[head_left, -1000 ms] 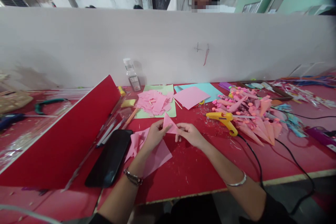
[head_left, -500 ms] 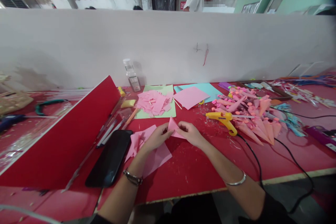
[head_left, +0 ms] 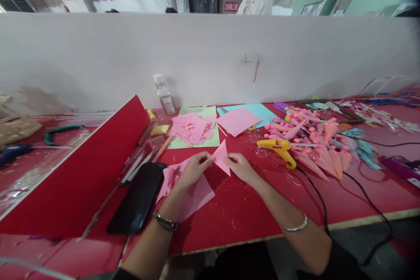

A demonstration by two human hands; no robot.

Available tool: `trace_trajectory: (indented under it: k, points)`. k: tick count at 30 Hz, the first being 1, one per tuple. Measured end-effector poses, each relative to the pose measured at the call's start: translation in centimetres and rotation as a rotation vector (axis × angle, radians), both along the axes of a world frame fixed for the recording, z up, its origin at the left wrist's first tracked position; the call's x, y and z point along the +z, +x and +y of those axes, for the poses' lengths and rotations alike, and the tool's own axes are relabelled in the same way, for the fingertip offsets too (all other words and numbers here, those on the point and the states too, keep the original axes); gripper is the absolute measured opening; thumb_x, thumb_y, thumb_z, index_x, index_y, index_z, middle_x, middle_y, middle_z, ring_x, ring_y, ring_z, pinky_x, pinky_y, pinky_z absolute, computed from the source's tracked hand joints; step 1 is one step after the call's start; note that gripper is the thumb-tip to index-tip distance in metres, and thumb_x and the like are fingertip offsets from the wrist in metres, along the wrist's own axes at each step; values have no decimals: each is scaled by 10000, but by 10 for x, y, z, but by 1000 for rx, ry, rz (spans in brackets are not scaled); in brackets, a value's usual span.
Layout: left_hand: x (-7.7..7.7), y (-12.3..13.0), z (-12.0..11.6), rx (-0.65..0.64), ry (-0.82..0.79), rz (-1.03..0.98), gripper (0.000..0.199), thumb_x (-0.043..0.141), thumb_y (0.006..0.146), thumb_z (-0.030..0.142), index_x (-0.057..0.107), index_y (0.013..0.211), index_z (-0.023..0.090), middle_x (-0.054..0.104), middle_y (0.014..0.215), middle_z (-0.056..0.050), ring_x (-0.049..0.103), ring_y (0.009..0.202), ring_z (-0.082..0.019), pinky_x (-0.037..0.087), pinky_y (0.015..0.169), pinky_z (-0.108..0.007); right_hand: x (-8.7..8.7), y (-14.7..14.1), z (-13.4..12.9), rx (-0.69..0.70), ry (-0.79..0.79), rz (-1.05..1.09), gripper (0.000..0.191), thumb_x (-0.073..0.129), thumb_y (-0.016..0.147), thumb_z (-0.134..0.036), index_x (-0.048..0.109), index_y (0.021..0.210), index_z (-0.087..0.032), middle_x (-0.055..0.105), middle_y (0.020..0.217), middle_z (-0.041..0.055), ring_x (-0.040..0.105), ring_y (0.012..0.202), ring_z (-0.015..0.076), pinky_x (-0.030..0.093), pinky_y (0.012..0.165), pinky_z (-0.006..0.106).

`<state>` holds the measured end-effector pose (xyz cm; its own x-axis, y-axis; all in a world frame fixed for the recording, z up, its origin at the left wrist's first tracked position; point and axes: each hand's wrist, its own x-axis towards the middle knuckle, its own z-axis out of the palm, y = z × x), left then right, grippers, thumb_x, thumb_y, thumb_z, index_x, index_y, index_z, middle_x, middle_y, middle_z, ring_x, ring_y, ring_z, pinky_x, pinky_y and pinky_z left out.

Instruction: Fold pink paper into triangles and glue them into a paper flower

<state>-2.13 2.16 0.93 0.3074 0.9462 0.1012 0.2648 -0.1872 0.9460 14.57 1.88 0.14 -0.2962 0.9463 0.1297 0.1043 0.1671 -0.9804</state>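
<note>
A folded piece of pink paper (head_left: 222, 157), shaped like a triangle, is held up between both hands over the red table (head_left: 243, 214). My left hand (head_left: 197, 168) pinches its left corner. On the right edge, the thumb and fingers of my right hand (head_left: 242, 167) are closed. Under my left forearm lie pink paper sheets (head_left: 200, 197) and some folded pieces. Beyond the hands, a pile of pink paper strips (head_left: 193, 129) rests on a green sheet (head_left: 213, 140). A flat pink sheet (head_left: 239, 121) overlaps a blue sheet (head_left: 265, 113).
A yellow glue gun (head_left: 278, 151) with a black cord lies beside a heap of pink paper cones (head_left: 315, 140). On the left are a black phone (head_left: 136, 201), pens (head_left: 138, 168) and a slanted red board (head_left: 82, 175). A bottle (head_left: 164, 95) stands by the white partition (head_left: 124, 57).
The pink paper has turned in my fingers and shows a larger triangular face, its tip higher. My right hand has shifted slightly right. Behind the partition, a person has turned away.
</note>
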Motion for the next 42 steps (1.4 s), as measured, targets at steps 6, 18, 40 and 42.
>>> trace_trajectory:
  k: [6, 18, 40, 42]
  points:
    - [1, -3, 1, -115, -45, 86, 266, 517, 741, 355, 541, 593, 136, 489, 549, 22, 422, 553, -96, 317, 554, -215, -2, 2, -1, -5, -11, -95, 316, 455, 749, -408, 455, 568, -149, 395, 514, -40, 346, 479, 74, 249, 443, 201]
    - [-6, 1, 3, 155, 46, -6, 318, 455, 778, 381, 399, 554, 162, 366, 525, 58, 342, 511, -79, 283, 514, -206, -4, 2, 2, 73, -31, -189, 404, 430, 782, -432, 543, 526, -140, 534, 468, 8, 450, 409, 84, 349, 460, 210]
    - [-3, 7, -4, 40, 90, 14, 289, 425, 802, 372, 401, 603, 164, 349, 576, 51, 336, 556, -86, 284, 528, -200, -5, -1, -4, 33, 106, -226, 451, 377, 816, -468, 491, 512, -155, 461, 426, -24, 437, 423, 84, 339, 478, 208]
    - [-5, 8, -3, 68, 89, 19, 317, 392, 814, 380, 363, 579, 169, 318, 558, 53, 311, 536, -84, 267, 510, -203, -6, -2, -4, 37, 105, -212, 459, 372, 818, -473, 484, 505, -157, 464, 431, -21, 446, 432, 87, 349, 492, 211]
